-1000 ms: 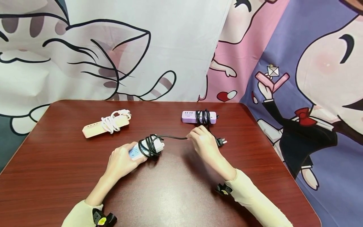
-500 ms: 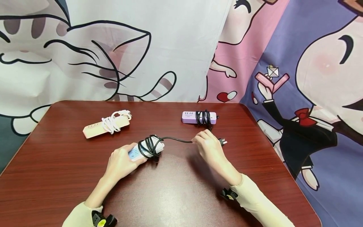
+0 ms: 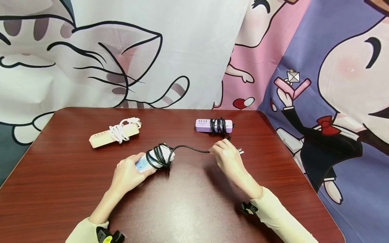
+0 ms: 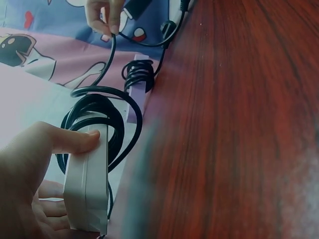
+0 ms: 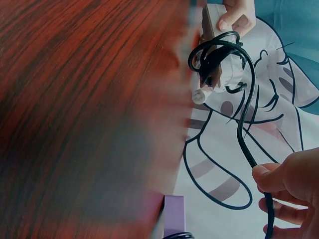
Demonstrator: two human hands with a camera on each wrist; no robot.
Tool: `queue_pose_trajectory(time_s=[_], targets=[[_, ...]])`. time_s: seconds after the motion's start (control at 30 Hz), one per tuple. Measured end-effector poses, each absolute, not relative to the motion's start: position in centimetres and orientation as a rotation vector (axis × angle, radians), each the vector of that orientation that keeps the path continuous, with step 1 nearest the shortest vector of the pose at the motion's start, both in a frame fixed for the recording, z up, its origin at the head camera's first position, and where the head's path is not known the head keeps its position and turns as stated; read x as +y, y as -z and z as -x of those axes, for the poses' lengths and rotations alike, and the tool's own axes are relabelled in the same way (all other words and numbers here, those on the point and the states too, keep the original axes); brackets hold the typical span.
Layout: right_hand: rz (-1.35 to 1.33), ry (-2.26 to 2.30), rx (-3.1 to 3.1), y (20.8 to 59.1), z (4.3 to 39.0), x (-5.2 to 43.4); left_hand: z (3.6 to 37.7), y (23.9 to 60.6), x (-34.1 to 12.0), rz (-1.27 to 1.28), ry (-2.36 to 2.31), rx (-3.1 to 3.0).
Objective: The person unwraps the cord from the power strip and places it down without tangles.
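From above, the left hand [image 3: 129,172] grips a white power strip [image 3: 152,161] in the middle of the brown table [image 3: 188,202], and the right hand [image 3: 229,158] pinches its black cord [image 3: 189,147] near the plug [image 3: 240,150]. The left wrist view shows the thumb [image 4: 75,141] pressed on the strip's edge, with the cord looped around it. Only the head view shows the cream strip [image 3: 113,134] and the purple strip [image 3: 213,125] lying farther back.

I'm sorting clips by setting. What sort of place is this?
Probably a staged indoor recording corner, not a workshop: a red-brown table backed by cartoon-print cloth, with three cord-wrapped power strips set out, such as the beige one.
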State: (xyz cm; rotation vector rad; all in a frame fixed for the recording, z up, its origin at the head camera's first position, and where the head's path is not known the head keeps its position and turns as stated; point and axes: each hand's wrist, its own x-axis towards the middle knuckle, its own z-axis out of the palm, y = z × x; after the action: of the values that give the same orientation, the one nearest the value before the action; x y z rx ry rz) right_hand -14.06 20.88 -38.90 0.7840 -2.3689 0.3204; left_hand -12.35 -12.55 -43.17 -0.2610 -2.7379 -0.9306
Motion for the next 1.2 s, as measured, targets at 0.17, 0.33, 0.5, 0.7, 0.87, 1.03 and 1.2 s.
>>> queue_pose_trajectory(time_s=[0.17, 0.33, 0.5, 0.7, 0.87, 1.03, 1.2], targets=[[-0.788, -0.313, -2.374, 38.9, 14.4, 21.1, 12.3, 43.2, -12.8, 0.265, 0.923, -2.724], [-0.764, -0.309, -2.393, 38.8, 14.7, 21.3, 12.2, 43.2, -13.0, 0.261, 0.928, -2.725], [-0.748, -0.326, -2.386, 38.8, 15.0, 21.4, 12.1, 43.1, -13.1, 0.260, 0.927, -2.713], [-0.726, -0.340, -2.376, 38.9, 15.6, 21.6, 12.0, 42.9, -13.2, 0.256, 0.930, -2.707], [-0.721, -0.341, -2.362, 38.9, 16.3, 21.7, 11.8, 42.7, -13.2, 0.248, 0.936, -2.721], [-0.696, -0.323, -2.391, 38.8, 16.8, 21.6, 11.7, 42.6, -13.1, 0.248, 0.935, -2.727], [-0.677, -0.311, -2.424, 38.7, 17.3, 21.6, 11.7, 42.5, -13.1, 0.261, 0.934, -2.718]])
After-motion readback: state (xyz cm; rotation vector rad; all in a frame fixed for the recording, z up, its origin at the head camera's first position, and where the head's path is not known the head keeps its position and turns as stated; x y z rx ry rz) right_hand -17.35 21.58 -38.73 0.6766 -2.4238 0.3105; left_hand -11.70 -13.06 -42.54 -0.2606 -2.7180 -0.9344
